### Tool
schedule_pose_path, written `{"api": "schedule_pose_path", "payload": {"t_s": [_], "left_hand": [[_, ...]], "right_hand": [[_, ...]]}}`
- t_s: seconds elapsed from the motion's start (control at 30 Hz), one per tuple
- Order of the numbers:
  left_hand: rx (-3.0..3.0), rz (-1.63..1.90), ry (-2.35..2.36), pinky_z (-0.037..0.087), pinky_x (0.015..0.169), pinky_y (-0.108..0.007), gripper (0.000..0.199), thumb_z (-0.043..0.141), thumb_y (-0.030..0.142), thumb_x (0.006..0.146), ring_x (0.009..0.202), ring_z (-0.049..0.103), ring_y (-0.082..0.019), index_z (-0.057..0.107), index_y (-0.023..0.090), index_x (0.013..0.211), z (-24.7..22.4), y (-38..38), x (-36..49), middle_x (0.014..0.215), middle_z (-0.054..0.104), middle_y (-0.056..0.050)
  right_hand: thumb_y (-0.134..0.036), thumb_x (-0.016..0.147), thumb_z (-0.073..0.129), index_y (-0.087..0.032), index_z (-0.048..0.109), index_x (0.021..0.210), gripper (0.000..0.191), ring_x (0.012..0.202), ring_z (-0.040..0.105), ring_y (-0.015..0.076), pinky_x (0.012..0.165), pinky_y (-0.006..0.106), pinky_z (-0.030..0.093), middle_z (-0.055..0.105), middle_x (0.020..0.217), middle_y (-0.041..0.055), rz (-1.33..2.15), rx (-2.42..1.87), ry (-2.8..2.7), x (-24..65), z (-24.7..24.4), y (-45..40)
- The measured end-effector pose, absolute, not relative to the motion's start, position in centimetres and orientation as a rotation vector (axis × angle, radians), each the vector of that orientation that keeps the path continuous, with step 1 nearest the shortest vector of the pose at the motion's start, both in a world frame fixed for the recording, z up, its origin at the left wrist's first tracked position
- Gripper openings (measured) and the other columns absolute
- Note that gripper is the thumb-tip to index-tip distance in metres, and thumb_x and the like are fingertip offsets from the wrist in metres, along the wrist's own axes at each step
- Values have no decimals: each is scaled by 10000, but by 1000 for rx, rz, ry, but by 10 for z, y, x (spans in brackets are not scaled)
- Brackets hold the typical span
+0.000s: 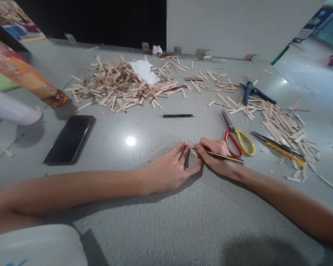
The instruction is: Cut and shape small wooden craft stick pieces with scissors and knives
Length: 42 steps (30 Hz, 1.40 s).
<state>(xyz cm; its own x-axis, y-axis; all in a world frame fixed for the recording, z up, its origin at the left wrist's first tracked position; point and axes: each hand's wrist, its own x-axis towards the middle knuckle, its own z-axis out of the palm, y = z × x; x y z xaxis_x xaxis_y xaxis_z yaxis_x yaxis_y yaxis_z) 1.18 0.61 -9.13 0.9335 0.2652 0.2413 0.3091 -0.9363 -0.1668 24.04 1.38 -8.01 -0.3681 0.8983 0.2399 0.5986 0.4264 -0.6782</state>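
My left hand [170, 168] rests on the grey table with its fingers curled around one side of a small pale wooden piece [194, 152], which is partly hidden by the fingers. From the other side my right hand [216, 157] grips a black pencil with yellow stripes [229, 158], its tip end at the wooden piece. Just beyond the right hand lie scissors [233, 135] with one red and one yellow handle. A thin black pen-like stick [179, 116] lies farther back.
A big heap of wooden stick pieces [113, 88] spreads at the back, with more sticks [285, 125] at right. A yellow-black cutter [280, 148] and a dark blue glue-gun-like tool [248, 92] lie there. At left are a phone [69, 140] and a bottle [24, 74].
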Motion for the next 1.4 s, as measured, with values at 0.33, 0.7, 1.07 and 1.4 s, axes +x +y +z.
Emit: {"api": "schedule_pose_path", "payload": {"t_s": [0.33, 0.7, 1.07, 1.4], "left_hand": [[-2895, -255, -522, 417, 1246, -580, 571, 669, 318, 1035, 1407, 663, -422, 519, 78, 1531, -88, 4, 12, 1468, 678, -321], [-2922, -221, -556, 460, 1192, -604, 552, 691, 360, 1038, 1404, 652, -453, 558, 118, 1516, -85, 4, 11, 1481, 672, -310], [-2915, -162, -559, 508, 1144, -583, 565, 685, 385, 1038, 1406, 648, -474, 533, 114, 1510, -82, 4, 12, 1478, 657, -342], [-2980, -153, -602, 458, 1197, -639, 540, 701, 361, 1035, 1468, 578, -518, 529, 138, 1497, -82, 4, 12, 1548, 591, -355]], "right_hand": [[-519, 1123, 525, -235, 486, 670, 536, 476, 440, 100, 478, 255, 330, 548, 557, -47, 653, -1248, -2046, 239, -80, 14], [-458, 1123, 529, -240, 469, 676, 501, 476, 475, 101, 481, 257, 347, 572, 570, -41, 695, -1245, -2023, 237, -80, 14], [-438, 1128, 492, -242, 466, 682, 488, 467, 430, 94, 476, 254, 334, 506, 557, -61, 692, -1207, -2067, 238, -77, 14], [-400, 1120, 501, -245, 459, 678, 471, 464, 495, 95, 475, 242, 366, 586, 570, -38, 670, -1241, -2019, 236, -80, 14]]}}
